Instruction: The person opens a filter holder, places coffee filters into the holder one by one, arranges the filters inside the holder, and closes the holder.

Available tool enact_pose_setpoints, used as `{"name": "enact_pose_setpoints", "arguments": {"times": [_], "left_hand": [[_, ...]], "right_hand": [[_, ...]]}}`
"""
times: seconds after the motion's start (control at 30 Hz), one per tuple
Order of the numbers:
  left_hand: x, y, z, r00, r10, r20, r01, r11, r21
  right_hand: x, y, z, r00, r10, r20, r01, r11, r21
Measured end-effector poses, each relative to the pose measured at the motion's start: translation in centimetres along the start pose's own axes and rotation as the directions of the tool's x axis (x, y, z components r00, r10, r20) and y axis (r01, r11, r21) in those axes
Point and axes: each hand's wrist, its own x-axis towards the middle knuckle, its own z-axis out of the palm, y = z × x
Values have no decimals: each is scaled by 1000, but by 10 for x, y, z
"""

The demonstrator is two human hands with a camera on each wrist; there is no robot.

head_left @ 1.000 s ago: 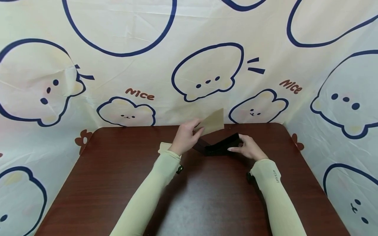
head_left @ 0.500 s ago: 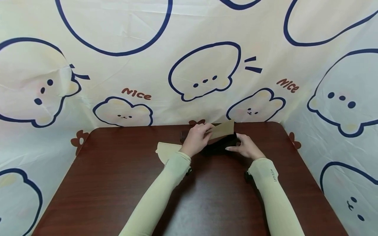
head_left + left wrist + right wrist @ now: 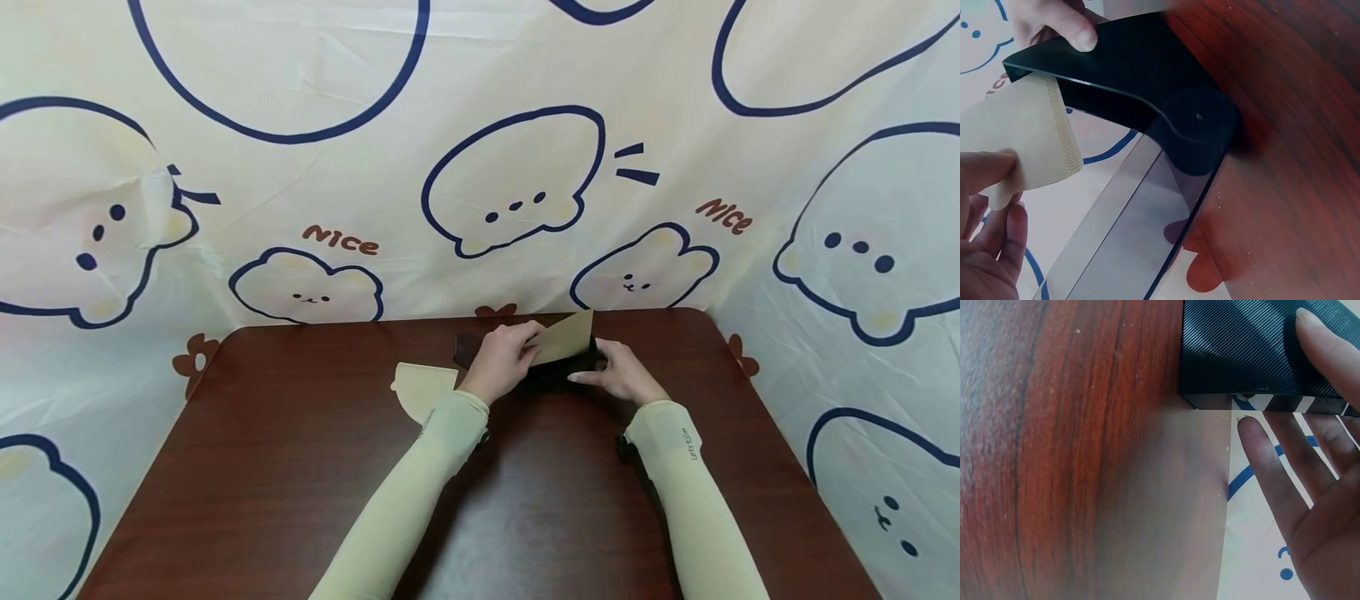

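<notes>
My left hand (image 3: 497, 361) pinches a cream paper coffee filter (image 3: 565, 338) between thumb and fingers. Its crimped seam shows in the left wrist view, and its far edge dips into the mouth of a black filter box (image 3: 1129, 53). A clear, smoky hinged lid (image 3: 1125, 219) hangs open from that box. At the box's other end, my right hand (image 3: 628, 372) holds it, the thumb on the ribbed face (image 3: 1241, 350) and the fingers behind. A second coffee filter (image 3: 422, 388) lies flat on the table, left of my left hand.
The brown wooden table (image 3: 300, 467) ends just behind the box. A cartoon-printed cloth (image 3: 510, 67) hangs close along its back and sides.
My left hand has moved right and down, bringing the coffee filter from above the box to its mouth. The right hand still holds the box; more of the filter on the table shows.
</notes>
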Motion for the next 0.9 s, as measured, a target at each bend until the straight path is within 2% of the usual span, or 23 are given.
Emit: {"name": "enact_pose_setpoints", "arguments": {"times": [0.3,0.57,0.9], "left_hand": [[0,0,11,998,17,59,-22,996,85],[0,-1,16,998,-3,61,-6,991,137],[-2,0,25,994,4,105,-32,963,268]], "right_hand": [[-1,-3,0,1000,27,6,-28,1000,8],[0,-2,0,1000,29,8,-29,999,14],[1,-1,1,1000,21,11,-21,1000,22]]}}
